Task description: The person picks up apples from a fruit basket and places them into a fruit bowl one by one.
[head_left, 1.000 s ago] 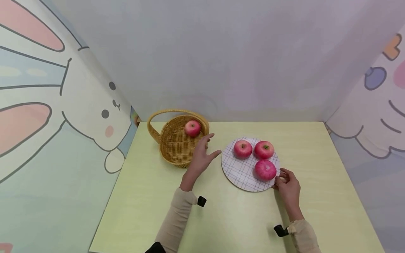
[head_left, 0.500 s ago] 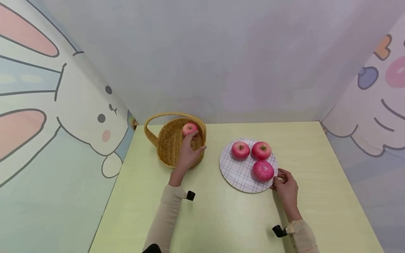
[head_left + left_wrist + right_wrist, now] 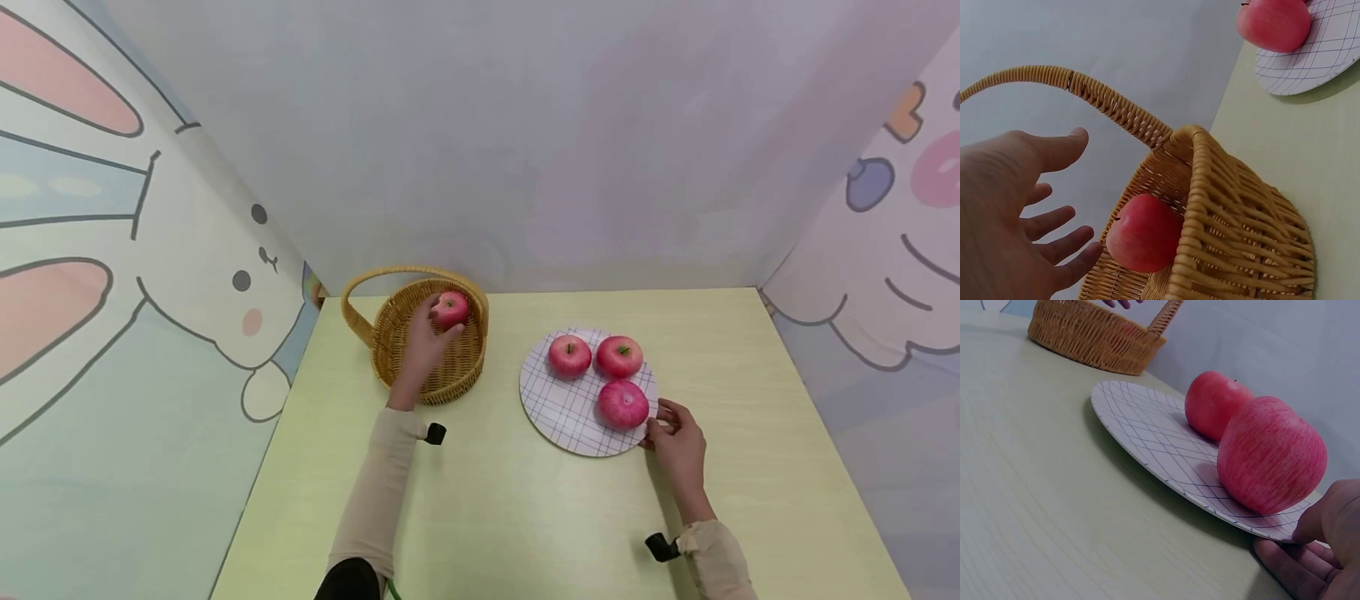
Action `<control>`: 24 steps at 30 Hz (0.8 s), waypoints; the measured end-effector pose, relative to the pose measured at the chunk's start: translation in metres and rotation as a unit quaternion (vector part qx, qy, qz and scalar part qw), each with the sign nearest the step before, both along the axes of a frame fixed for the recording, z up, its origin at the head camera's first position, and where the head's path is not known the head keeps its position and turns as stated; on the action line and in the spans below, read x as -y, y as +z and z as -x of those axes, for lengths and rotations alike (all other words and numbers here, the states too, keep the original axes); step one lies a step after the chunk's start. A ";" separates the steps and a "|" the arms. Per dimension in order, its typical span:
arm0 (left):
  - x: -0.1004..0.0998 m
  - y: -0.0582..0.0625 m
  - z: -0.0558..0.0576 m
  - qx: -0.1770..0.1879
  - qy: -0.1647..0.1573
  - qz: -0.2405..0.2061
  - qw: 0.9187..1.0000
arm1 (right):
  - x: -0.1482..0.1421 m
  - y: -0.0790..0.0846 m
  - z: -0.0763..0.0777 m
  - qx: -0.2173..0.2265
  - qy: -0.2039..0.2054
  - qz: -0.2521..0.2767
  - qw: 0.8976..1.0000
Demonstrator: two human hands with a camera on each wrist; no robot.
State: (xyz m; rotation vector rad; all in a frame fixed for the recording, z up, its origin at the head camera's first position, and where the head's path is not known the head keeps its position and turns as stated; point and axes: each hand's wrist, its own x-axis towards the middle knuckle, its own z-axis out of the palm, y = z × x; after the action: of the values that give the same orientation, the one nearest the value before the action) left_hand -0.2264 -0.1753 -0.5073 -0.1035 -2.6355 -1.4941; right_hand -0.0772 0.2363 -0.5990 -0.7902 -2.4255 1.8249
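My left hand (image 3: pixel 424 346) is over the wicker basket (image 3: pixel 463 385), thumb and fingers spread, beside the red apple (image 3: pixel 453 311) inside. In the left wrist view a gap shows between the fingers and this apple (image 3: pixel 1146 234). At the right, a round plate (image 3: pixel 549 408) with a blue check pattern bears three apples: one at the back left (image 3: pixel 569 357), one at the back right (image 3: pixel 619 357) and one at the front (image 3: pixel 623 405). My right hand (image 3: pixel 681 450) pinches the plate's near right rim, thumb on top and fingers underneath, as the right wrist view shows.
The basket's tall arched handle (image 3: pixel 408 269) rises behind the left hand. A pale yellow table (image 3: pixel 525 525) carries everything, with a grey wall (image 3: pixel 540 167) behind it and cartoon-printed panels (image 3: pixel 172 333) at the sides.
My left hand has moved left from the basket's right rim to over its inside, beside the apple. The right hand has kept its hold on the plate; the view shifted slightly.
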 end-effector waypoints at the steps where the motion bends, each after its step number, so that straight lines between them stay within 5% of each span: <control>1: 0.002 0.000 0.003 0.004 0.003 0.005 1.000 | 0.000 0.000 0.000 0.000 0.000 -0.001 1.000; 12: 0.013 -0.006 0.030 0.014 0.016 0.029 0.999 | -0.002 -0.004 -0.001 -0.012 -0.008 -0.010 1.000; 24: 0.021 -0.021 0.047 0.045 0.022 0.032 0.998 | 0.002 -0.003 -0.001 0.003 -0.002 -0.011 1.000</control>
State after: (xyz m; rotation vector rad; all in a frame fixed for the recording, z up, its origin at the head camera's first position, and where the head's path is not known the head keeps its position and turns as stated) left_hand -0.2731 -0.1964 -0.5286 0.0170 -2.7391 -1.4329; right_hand -0.0767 0.2346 -0.6017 -0.7999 -2.4427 1.7935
